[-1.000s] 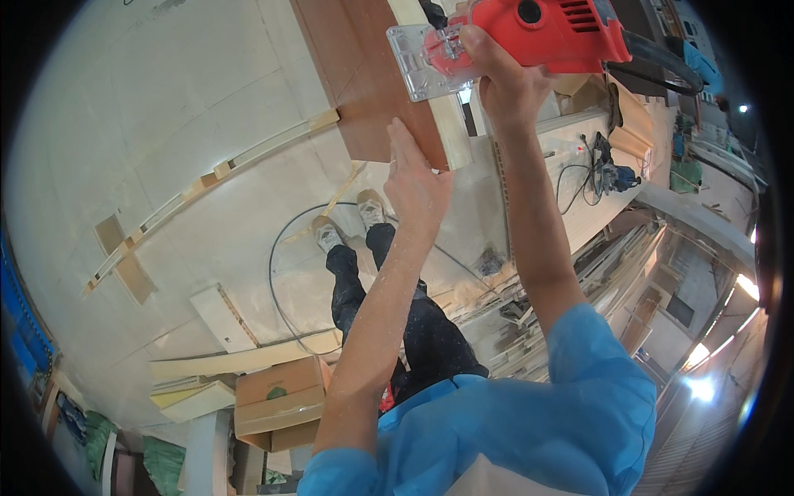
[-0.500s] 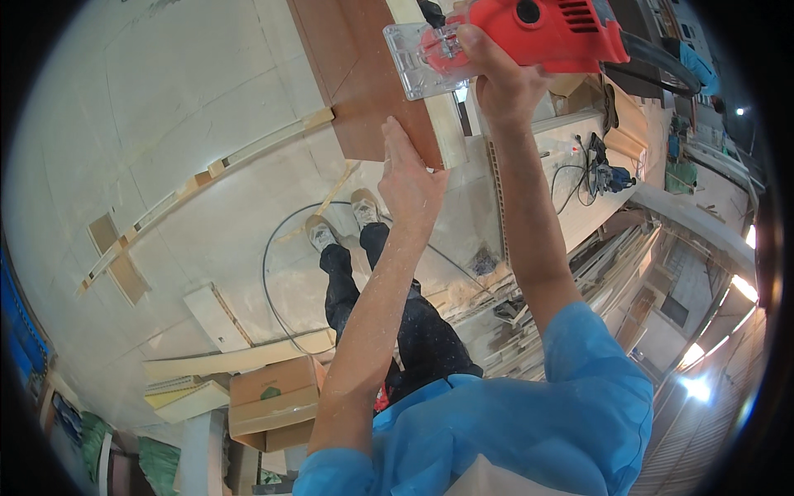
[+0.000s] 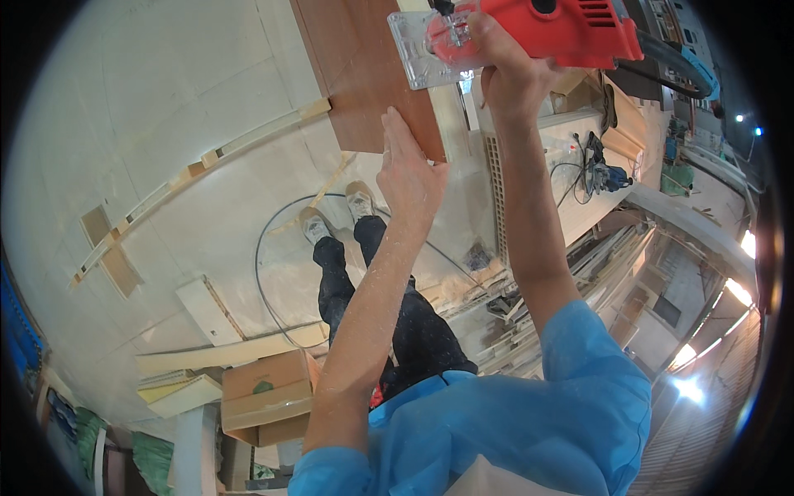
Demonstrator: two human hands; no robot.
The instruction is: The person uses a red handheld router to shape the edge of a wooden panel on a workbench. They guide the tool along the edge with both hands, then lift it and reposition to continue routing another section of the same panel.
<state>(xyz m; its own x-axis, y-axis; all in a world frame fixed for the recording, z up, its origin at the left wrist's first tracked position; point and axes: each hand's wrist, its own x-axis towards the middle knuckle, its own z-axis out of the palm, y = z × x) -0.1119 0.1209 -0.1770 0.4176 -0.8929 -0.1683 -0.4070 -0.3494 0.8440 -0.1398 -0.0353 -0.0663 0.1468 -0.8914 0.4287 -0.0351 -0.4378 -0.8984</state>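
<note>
My right hand (image 3: 519, 83) is wrapped around a red trim router (image 3: 546, 31) with a clear base plate (image 3: 420, 51), thumb near the base. The tool lies sideways at the top, and a dark cord (image 3: 674, 62) leaves its right end. Just left of it, a reddish-brown wooden panel (image 3: 356, 66) runs up out of view. My left hand (image 3: 411, 169) rests at the near end of this panel, its fingers stretched flat over the face and the thumb by the right corner. The router's bit is not visible.
A cable (image 3: 258, 256) loops on the floor around my feet. Thin wood strips (image 3: 186, 180) lie at left, and a cardboard box (image 3: 265, 393) sits lower left. On the right are a blue corded power tool (image 3: 610, 177) on a board and stacked timber offcuts (image 3: 571, 285).
The trim router and my right hand have shifted slightly up and right. My left hand stays on the panel's end. The whole view has moved a little.
</note>
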